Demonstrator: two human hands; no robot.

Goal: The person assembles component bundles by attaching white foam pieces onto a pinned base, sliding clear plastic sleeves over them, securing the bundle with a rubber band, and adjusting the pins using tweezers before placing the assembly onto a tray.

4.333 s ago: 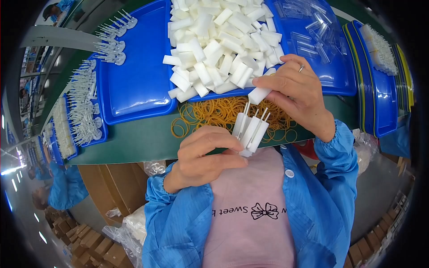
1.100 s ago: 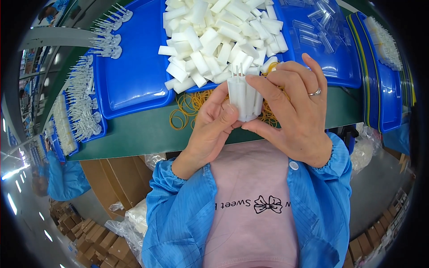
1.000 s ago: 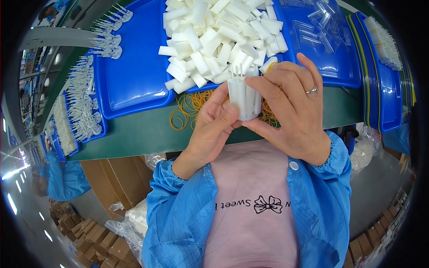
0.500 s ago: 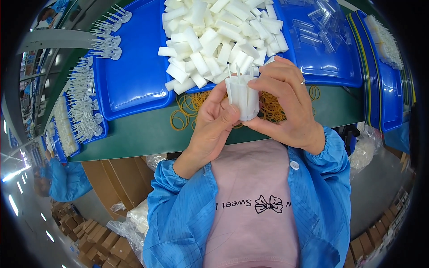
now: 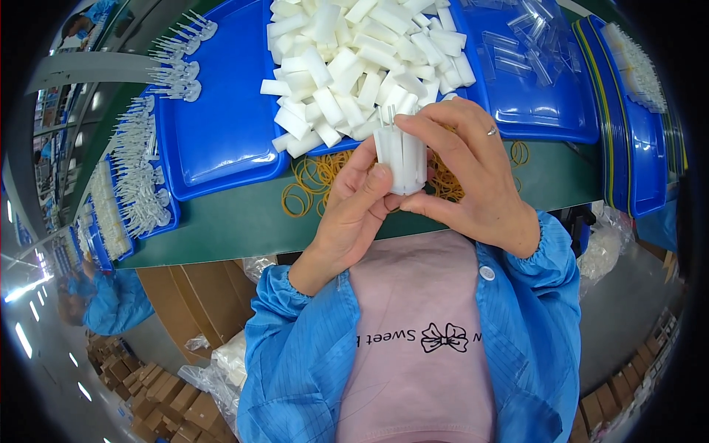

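Observation:
Just beyond my chest, over the table's near edge, I hold a white assembly [image 5: 401, 162] of upright foam-like strips with thin clear prongs sticking out of its top. My left hand [image 5: 353, 203] is closed round its left side, thumb across the front. My right hand [image 5: 484, 173] grips it from the right, one finger at the top by the prongs and the thumb near the base. The right fingers hide its far side. Behind it lies a heap of white foam blocks [image 5: 343, 70] on a blue tray. Tan rubber bands [image 5: 310, 181] lie on the table beside both hands.
A blue tray [image 5: 221, 111] stands to the left, with clear pronged parts [image 5: 136, 177] along its left. Clear plastic pieces [image 5: 513, 59] lie in the right tray [image 5: 546, 118]. Further right are stacked blue trays [image 5: 639, 155]. Another person's blue sleeve [image 5: 114, 303] shows at far left.
The assembly has turned slightly between my hands. My right hand's upper finger has shifted left onto its top by the prongs, and my left thumb has moved a little up its front.

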